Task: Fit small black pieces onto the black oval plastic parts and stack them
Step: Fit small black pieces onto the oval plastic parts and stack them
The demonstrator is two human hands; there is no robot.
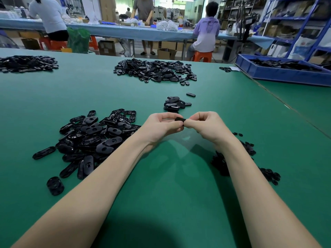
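Pinching one black oval plastic part [179,120] between both hands above the green table mat [172,176], fingers curled round it from either side: left hand [162,125] on its left end, right hand [206,125] on its right end, thumbs nearly meeting at the middle. Mostly hidden by the fingers, so cannot tell whether a small piece sits in it.

Lying nearest on the left, a short round black stack [55,185], alone on the mat. Spreading beyond it, left of the left forearm, a loose heap of black oval plastic parts [95,138], some face up, some showing a central hole. Scattered on the right, partly hidden under the right forearm, a pile of small black pieces [250,158].

Sitting just past the hands, a small cluster of stacked black oval parts [174,103], with a single black oval [190,94] a little further off.

Farther back at centre, a large mound of black parts [154,70]; far left, another flat black heap [26,63]. At far right, a blue plastic tray [279,73] holding more black parts.

Beyond the table, a long blue-covered bench [125,32] with three people at it, orange stools [202,56], cardboard boxes [166,53] on the floor, blue metal shelving [304,20] at right.
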